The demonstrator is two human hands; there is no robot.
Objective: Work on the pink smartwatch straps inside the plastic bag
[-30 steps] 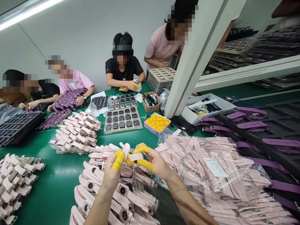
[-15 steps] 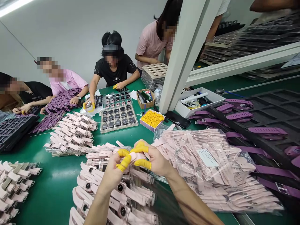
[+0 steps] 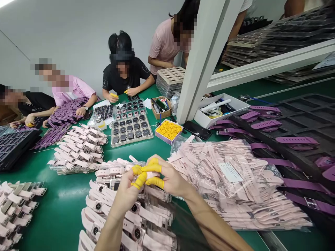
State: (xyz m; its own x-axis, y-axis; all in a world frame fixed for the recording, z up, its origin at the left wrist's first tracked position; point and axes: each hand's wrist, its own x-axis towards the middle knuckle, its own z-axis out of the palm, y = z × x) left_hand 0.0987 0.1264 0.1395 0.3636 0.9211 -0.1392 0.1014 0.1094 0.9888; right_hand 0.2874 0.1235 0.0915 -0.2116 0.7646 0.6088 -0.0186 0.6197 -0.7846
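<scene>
My left hand (image 3: 128,193) and my right hand (image 3: 167,179) meet over a tray of pink watches (image 3: 123,209). Both wear yellow finger cots. Between their fingertips they pinch a small pink watch strap piece (image 3: 149,175), mostly hidden by the fingers. Right of my hands lies a big heap of bagged pink straps (image 3: 235,181).
On the green table stand stacked pink watches (image 3: 81,148), a tray of dark watch bodies (image 3: 131,129), a box of yellow finger cots (image 3: 169,130), a phone (image 3: 197,129), a white parts box (image 3: 222,109) and purple straps on black trays (image 3: 288,139). Several co-workers sit opposite. A white post (image 3: 201,59) rises nearby.
The pink strap that stuck up between my fingers a second ago is now folded in between both hands. The hands drew closer together. The co-worker in black reached to the left and drew back.
</scene>
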